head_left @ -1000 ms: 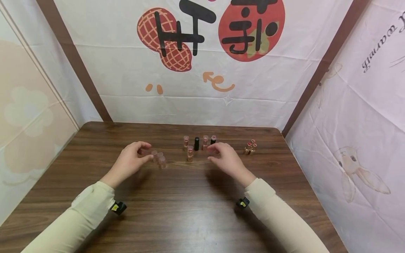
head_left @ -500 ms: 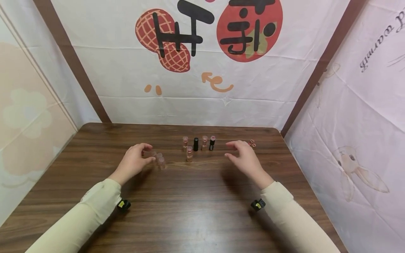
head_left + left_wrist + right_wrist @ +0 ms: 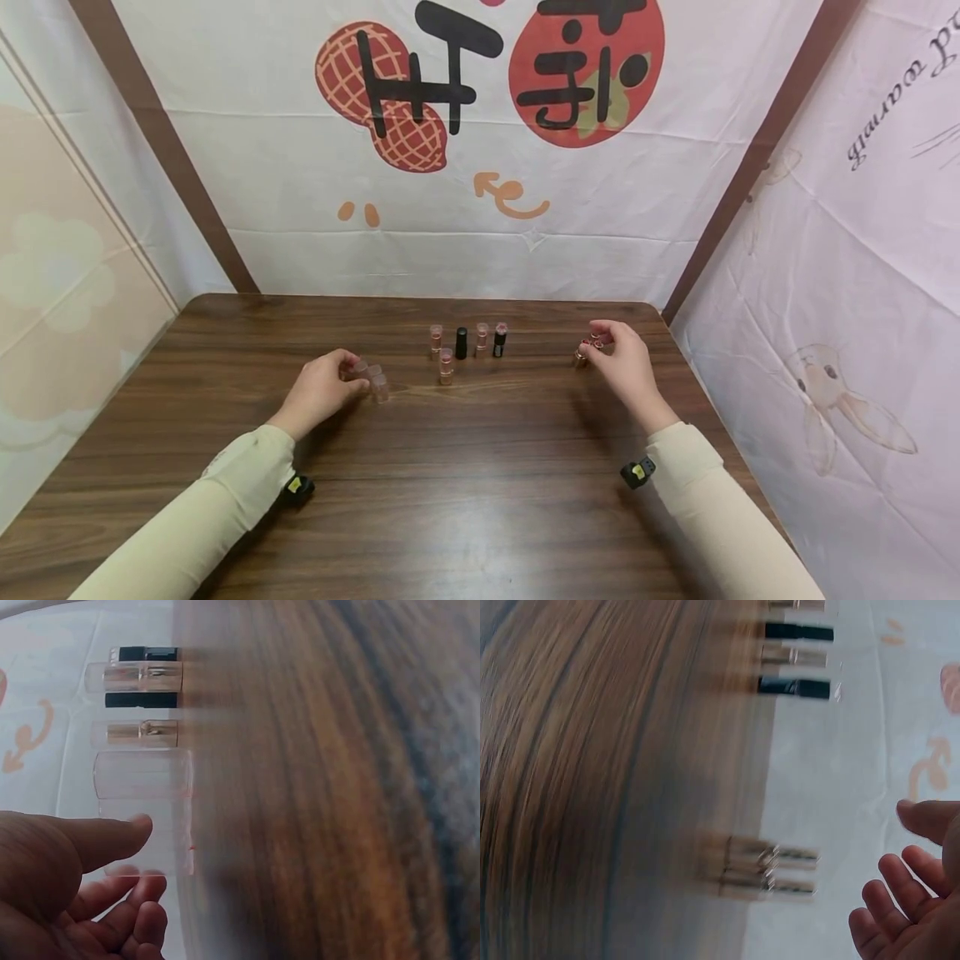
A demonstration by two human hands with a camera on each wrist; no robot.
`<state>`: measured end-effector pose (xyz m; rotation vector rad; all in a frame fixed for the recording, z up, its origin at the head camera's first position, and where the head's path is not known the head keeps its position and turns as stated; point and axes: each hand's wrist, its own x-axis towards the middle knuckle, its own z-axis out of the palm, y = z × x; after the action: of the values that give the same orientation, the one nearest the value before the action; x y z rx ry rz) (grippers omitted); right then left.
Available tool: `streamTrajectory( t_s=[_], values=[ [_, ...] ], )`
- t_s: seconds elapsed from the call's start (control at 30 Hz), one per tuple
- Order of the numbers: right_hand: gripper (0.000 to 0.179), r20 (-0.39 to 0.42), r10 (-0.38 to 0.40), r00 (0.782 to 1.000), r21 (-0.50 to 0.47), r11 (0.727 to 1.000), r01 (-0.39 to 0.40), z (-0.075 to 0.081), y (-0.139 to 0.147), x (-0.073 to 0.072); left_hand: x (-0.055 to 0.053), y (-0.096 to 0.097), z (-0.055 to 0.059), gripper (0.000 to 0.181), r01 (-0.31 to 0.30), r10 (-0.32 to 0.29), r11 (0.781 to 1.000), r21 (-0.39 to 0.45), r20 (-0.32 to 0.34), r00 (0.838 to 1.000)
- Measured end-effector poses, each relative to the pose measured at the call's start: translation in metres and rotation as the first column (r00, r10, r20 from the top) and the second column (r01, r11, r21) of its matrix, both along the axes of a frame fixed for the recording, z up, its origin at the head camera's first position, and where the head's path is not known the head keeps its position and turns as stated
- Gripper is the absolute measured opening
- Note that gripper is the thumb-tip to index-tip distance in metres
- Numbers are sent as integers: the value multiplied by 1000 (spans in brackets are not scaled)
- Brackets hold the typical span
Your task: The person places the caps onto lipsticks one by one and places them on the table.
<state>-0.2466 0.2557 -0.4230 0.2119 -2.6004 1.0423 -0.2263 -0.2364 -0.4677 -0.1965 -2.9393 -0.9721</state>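
My left hand (image 3: 318, 390) is at a small group of clear lipstick caps (image 3: 380, 390), its thumb and fingertips right beside the nearest ones. In the left wrist view the thumb (image 3: 112, 838) overlaps a clear cap (image 3: 142, 774)'s neighbour, with the fingers loosely bent below. On the right, my right hand (image 3: 624, 360) reaches over a cluster of uncapped gold lipsticks (image 3: 581, 357), partly hiding them. The right wrist view shows its thumb and fingers spread apart, with a gap to the upright gold lipsticks (image 3: 769, 870).
Between the hands stand several more lipsticks: a pinkish-gold capped one (image 3: 446, 367) in front, and behind it a row with a black one (image 3: 461, 342) and a black one with a clear top (image 3: 500, 340). A printed cloth (image 3: 480, 258) hangs behind the brown wooden table (image 3: 465, 483).
My right hand has moved right, from beside the middle row to the gold lipsticks. The left hand has shifted slightly right, closer round the clear caps.
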Motion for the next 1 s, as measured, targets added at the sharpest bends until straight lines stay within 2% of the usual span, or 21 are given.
streamTrajectory(
  t_s=[0.2, 0.37, 0.47, 0.53, 0.67, 0.83, 1.0],
  values=[
    [48, 145, -38, 989, -140, 988, 58, -18, 20, -16, -1, -1, -1, 28, -1, 1, 1000, 0, -9, 1000],
    [47, 304, -36, 952, -257, 959, 118, -30, 31, -28, 0, -2, 2, 27, 8, -8, 1000, 3, 14, 1000],
    [49, 371, -36, 928, -278, 949, 148, -35, 35, -31, 1, -3, 7, 26, 11, -11, 1000, 7, 23, 1000],
    [49, 395, -31, 918, -271, 951, 149, -40, 37, -32, 3, -5, 13, 26, 13, -13, 1000, 13, 22, 1000],
    [49, 412, -14, 911, -202, 974, 106, -49, 41, -33, 6, -8, 26, 25, 25, -25, 1000, 15, 3, 1000],
    [51, 390, -25, 920, -79, 995, 61, -54, 40, -33, 11, -6, 43, 25, 39, -38, 999, 20, -36, 999],
    [50, 351, -73, 934, 10, 997, 74, -53, 33, -34, 16, 1, 54, 25, 44, -42, 998, 40, -58, 997]
  ],
)
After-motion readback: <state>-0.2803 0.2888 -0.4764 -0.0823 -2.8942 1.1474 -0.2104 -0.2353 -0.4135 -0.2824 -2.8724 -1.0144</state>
